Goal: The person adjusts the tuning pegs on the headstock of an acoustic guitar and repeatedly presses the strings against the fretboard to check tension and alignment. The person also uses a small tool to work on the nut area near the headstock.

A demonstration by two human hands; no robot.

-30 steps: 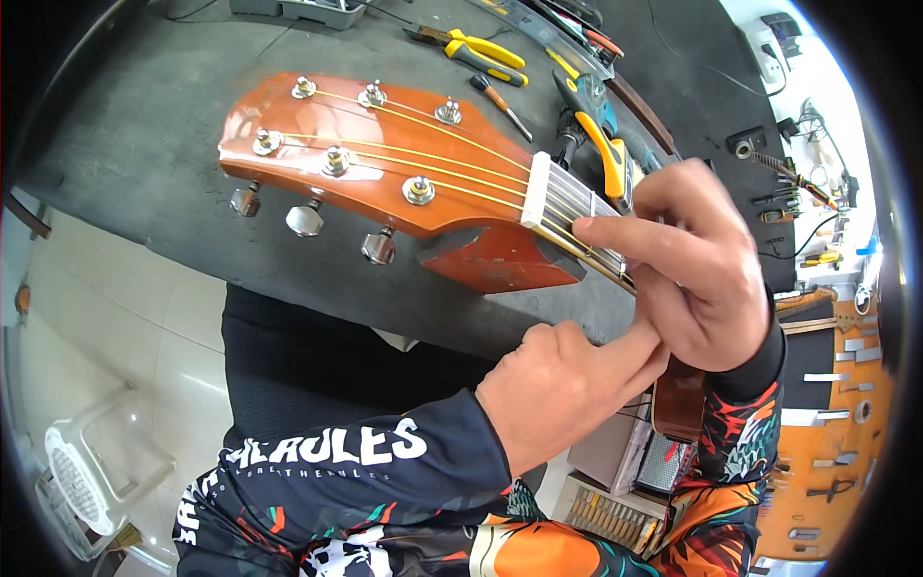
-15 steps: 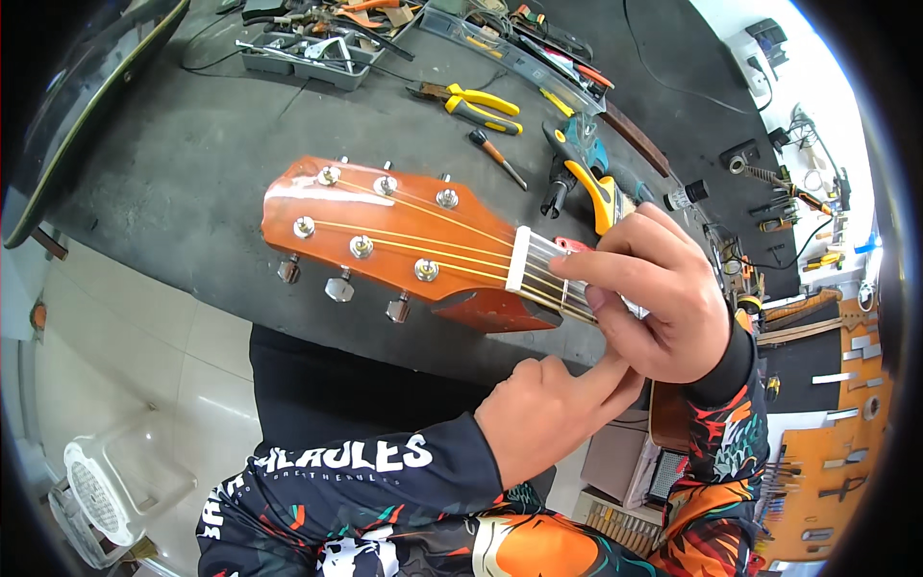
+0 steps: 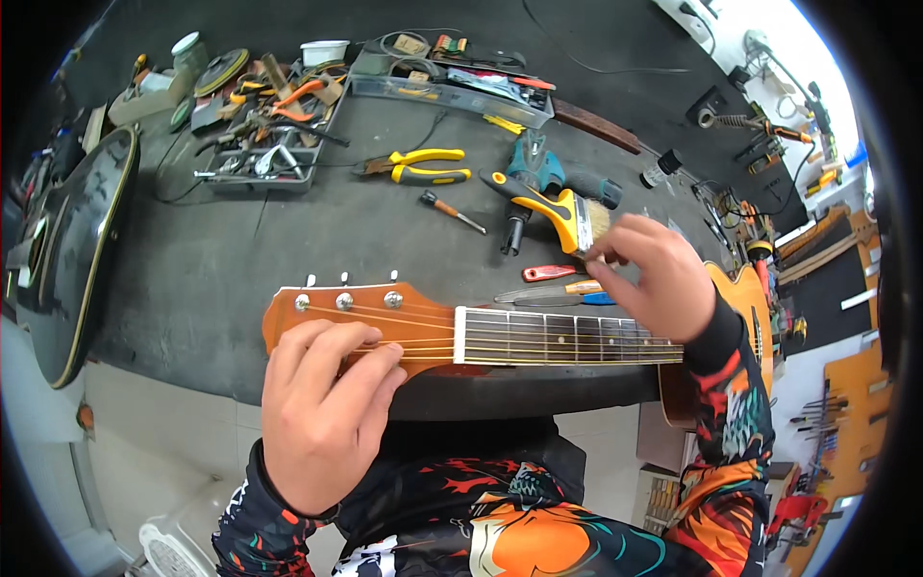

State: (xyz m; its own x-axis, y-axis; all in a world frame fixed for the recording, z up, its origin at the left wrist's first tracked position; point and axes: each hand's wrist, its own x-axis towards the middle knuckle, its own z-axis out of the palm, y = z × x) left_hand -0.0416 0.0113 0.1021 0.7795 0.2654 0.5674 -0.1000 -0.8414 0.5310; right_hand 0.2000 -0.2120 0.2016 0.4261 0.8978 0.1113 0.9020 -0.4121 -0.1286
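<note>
The guitar (image 3: 538,337) lies flat across the near edge of the tabletop (image 3: 240,260), headstock (image 3: 365,322) to the person's left, neck (image 3: 567,338) running right to the orange body (image 3: 745,298). The left hand (image 3: 322,413) lies over the headstock's near half, fingers curled down on the strings and the near edge, a closed grip on the headstock; 3 tuners (image 3: 344,300) stand clear along the far edge, just beyond its fingertips. The right hand (image 3: 649,279) hovers above the neck near the body, thumb and forefinger pinched together; whether that grip holds anything I cannot tell. Touching or just past those pinched fingers lies a brush (image 3: 553,204) with a yellow-black handle. Left of that grip lie a red-handled tool (image 3: 550,273) and a small screwdriver (image 3: 452,212); farther off are yellow pliers (image 3: 418,165) and a teal tool (image 3: 534,173). Well beyond the left hand stands a tray (image 3: 255,178) of tools, and far to its left a black guitar (image 3: 72,250).
</note>
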